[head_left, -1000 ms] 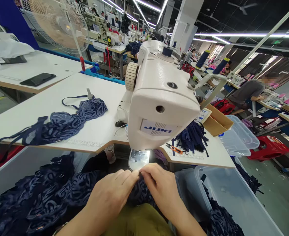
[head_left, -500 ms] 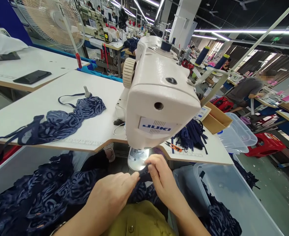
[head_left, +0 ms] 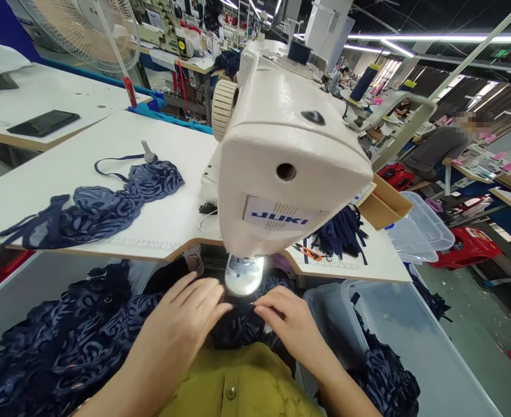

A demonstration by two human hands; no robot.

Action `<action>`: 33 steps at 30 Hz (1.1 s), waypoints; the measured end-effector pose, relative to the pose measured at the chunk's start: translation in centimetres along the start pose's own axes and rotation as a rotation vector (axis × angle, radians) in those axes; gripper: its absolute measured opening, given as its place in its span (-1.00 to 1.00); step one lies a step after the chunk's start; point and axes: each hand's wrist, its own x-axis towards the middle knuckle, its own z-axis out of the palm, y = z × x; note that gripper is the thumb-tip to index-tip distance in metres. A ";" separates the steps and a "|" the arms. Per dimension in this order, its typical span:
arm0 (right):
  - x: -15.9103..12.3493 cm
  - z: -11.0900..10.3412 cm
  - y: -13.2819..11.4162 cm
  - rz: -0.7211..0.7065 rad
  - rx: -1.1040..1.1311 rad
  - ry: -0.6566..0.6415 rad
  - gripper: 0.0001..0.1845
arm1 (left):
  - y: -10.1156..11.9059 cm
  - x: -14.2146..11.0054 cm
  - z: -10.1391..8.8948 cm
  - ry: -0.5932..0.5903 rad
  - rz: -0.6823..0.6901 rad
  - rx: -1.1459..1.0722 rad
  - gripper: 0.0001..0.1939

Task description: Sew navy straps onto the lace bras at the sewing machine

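A dark blue patterned bra (head_left: 240, 325) hangs below the lit sewing bed (head_left: 243, 278) of a white JUKI sewing machine (head_left: 290, 156), between my hands and over my lap. My right hand (head_left: 291, 327) pinches its upper edge between thumb and forefinger, just right of the bed. On the other side, my left hand (head_left: 186, 327) has its fingers stretched out and the thumb apart, close to the cloth; whether the thumb touches it I cannot tell. Another bra (head_left: 120, 200) of the same pattern lies on the white table (head_left: 168, 139) to the left.
Several bras fill a bin (head_left: 64, 341) at lower left; another clear bin (head_left: 429, 336) with dark cloth stands at right. Navy straps (head_left: 340, 231) and orange-handled snips (head_left: 310, 252) lie on the tabletop beside a cardboard box (head_left: 386, 202). A person (head_left: 442, 150) sits at far right.
Both hands have come down and apart from the bed's front edge. My left hand has loosened from its pinch and moved left. The bra shows lower, spread between the hands.
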 end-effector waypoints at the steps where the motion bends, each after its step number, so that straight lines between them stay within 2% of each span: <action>1: 0.1 0.2 0.3 0.084 0.104 0.002 -0.82 | -0.3 -0.3 0.2 -0.014 -0.069 0.018 -0.68; 3: 0.3 0.7 0.9 0.238 0.290 -0.011 -0.80 | -0.6 -1.0 0.8 -0.122 -0.204 -0.070 -0.66; 5: 0.3 1.5 1.1 0.337 0.448 -0.012 -0.76 | -0.3 -1.4 1.7 -0.281 -0.260 -0.341 -0.68; 7: 0.2 2.4 1.1 0.383 0.579 0.002 -0.73 | 0.3 -1.5 2.8 -0.390 -0.321 -0.651 -0.68; 9: 0.0 3.3 1.0 0.397 0.671 0.025 -0.74 | 0.9 -1.5 3.6 -0.414 -0.450 -0.837 -0.68; 12: -0.3 4.1 1.2 0.382 0.709 0.072 -0.76 | 1.3 -1.3 3.9 -0.371 -0.576 -0.876 -0.70; 15: -0.4 3.9 1.3 0.317 0.601 0.073 -0.73 | 1.3 -1.2 3.4 -0.321 -0.535 -0.813 -0.77; 18: -0.4 3.3 1.1 0.186 0.510 -0.058 -0.57 | 1.5 -1.0 2.8 -0.309 -0.437 -0.743 -0.81; 20: -0.4 3.4 1.0 0.155 0.581 -0.125 -0.53 | 1.8 -0.9 2.7 -0.309 -0.349 -0.706 -0.81; 22: -0.6 4.0 0.9 0.200 0.700 -0.031 -0.64 | 2.1 -0.9 2.8 -0.268 -0.275 -0.649 -0.81; 24: -0.8 5.0 1.1 0.230 0.777 0.168 -0.77 | 2.4 -1.0 3.0 -0.176 -0.201 -0.556 -0.82; 26: -1.1 5.7 1.2 0.180 0.825 0.310 -0.85 | 2.6 -1.2 3.1 -0.063 -0.113 -0.442 -0.84; 30: -1.2 5.7 1.1 0.009 0.784 0.358 -0.98 | 2.9 -1.3 2.9 0.083 0.043 -0.252 -0.84; 33: -1.2 5.3 0.8 -0.065 0.677 0.377 -0.87 | 3.2 -1.4 2.6 0.116 0.096 -0.178 -0.82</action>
